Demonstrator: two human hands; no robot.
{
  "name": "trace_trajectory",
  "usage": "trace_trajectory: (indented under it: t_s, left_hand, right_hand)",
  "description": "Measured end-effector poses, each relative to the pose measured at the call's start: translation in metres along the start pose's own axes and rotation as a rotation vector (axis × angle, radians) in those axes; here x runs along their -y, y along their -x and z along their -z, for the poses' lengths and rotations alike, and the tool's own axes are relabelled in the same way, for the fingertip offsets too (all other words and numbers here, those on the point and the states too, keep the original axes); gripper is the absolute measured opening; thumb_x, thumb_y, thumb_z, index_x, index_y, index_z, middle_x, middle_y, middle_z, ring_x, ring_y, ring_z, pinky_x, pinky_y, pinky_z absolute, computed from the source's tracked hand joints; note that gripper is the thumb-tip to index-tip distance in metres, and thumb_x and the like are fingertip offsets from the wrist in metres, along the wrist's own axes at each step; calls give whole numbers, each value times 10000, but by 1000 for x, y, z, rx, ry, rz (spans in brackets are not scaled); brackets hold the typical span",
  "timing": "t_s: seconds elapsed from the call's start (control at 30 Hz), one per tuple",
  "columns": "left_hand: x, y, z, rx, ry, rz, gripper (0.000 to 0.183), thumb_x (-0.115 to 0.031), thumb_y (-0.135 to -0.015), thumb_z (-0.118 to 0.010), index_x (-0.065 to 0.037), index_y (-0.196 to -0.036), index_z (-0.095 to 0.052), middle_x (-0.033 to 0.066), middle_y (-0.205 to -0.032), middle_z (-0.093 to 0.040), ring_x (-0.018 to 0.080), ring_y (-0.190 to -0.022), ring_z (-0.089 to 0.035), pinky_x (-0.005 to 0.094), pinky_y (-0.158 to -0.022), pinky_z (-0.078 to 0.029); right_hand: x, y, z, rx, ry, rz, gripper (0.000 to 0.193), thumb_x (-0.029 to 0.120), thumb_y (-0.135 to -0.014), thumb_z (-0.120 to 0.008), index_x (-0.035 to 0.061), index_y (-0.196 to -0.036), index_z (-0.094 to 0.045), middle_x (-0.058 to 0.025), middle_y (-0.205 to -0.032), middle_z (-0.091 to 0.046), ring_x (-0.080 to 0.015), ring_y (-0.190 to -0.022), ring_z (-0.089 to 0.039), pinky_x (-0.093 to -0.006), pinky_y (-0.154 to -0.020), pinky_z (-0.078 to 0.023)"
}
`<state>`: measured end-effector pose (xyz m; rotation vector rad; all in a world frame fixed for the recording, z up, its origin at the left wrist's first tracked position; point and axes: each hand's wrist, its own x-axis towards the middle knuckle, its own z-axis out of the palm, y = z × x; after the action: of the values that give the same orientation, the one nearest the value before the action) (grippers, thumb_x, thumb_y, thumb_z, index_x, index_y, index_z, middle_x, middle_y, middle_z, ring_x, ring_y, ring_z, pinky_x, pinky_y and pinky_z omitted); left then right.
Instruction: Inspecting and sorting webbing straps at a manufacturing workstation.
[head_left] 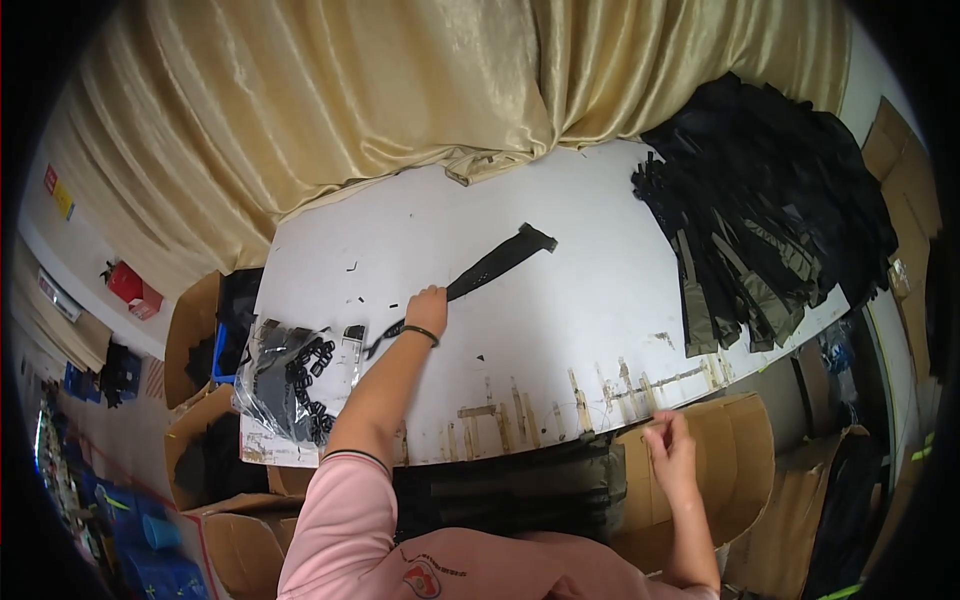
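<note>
My left hand [427,309] is closed around a dark fabric strip [497,262] at the middle of the white table [590,320]. The strip's wide end points to the far right, and a thin tail comes out on the near-left side of my fist. My right hand [672,455] hovers just off the table's front edge, above a cardboard box, with thumb and fingers pinched together. Whatever may be between those fingertips is too small to see. Left of my left forearm lies a clear plastic bag [275,385] with several black plastic buckles [318,360].
A large heap of black and olive fabric pieces [770,220] covers the table's right end. Gold curtains [400,90] hang along the back. Open cardboard boxes [725,450] stand against the front edge and at the left. Tape strips [480,412] mark the front edge.
</note>
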<state>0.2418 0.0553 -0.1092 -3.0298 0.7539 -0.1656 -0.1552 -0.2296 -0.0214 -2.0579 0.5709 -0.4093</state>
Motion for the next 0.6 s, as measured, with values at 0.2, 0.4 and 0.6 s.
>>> trace_trajectory:
  t_s: [0.2, 0.4, 0.6]
  left_hand:
    - [-39, 69, 65, 438, 981, -109, 167, -48, -779, -554, -7, -933, -605, 26, -785, -598, 104, -724, -560, 235, -636, -434]
    - [-32, 141, 107, 1011, 1640, -63, 225, 17, -748, -538, 20, -963, -605, 16, -862, -617, 89, -818, -555, 224, -764, -428]
    - [-10, 173, 104, 1135, 1656, -9, 219, 4, -728, -550, 12, -938, -613, 10, -843, -607, 92, -801, -541, 222, -755, -419]
  right_hand:
    - [19, -80, -32, 25, 27, 236, 538, 71, -797, -669, 49, -1261, -398, -145, -1077, -521, -175, -905, -544, -267, -741, -469]
    - [4, -127, -84, 405, -421, 111, 762, -2, -792, -652, 189, -1400, -233, -148, -1357, -322, -207, -1076, -487, -310, -851, -466]
    - [-13, -124, -108, 479, -294, 84, 687, 112, -756, -710, 141, -1342, -353, -166, -1310, -424, -256, -1031, -529, -333, -837, -465]
